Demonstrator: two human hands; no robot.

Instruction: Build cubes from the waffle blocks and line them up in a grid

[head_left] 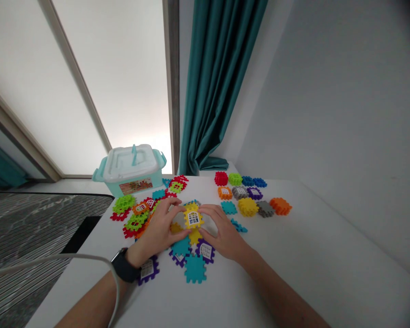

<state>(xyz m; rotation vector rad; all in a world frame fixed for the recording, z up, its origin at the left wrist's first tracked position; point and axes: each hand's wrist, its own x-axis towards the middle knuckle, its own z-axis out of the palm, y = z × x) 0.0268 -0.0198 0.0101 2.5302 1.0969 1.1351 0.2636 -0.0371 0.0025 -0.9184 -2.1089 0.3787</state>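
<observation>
Between my two hands is a yellow interlocking block tile (193,217) with a white window print, raised over the table. My left hand (166,222) pinches its left side, thumb below and fingers above. The right side is gripped the same way by my right hand (217,226). Beneath and in front lie loose tiles: a turquoise tile (195,268), a purple window tile (205,251) and another turquoise one (181,246). Part of a yellow tile (195,236) shows just under the held one. By my left wrist rests a purple window tile (148,270).
Sorted stacks stand at the right back, among them a red stack (221,178), a yellow stack (248,207) and an orange stack (280,206). Mixed green tiles (124,203) and red ones lie at left. A lidded box (133,168) stands behind them. A pale cable (89,257) crosses my left forearm.
</observation>
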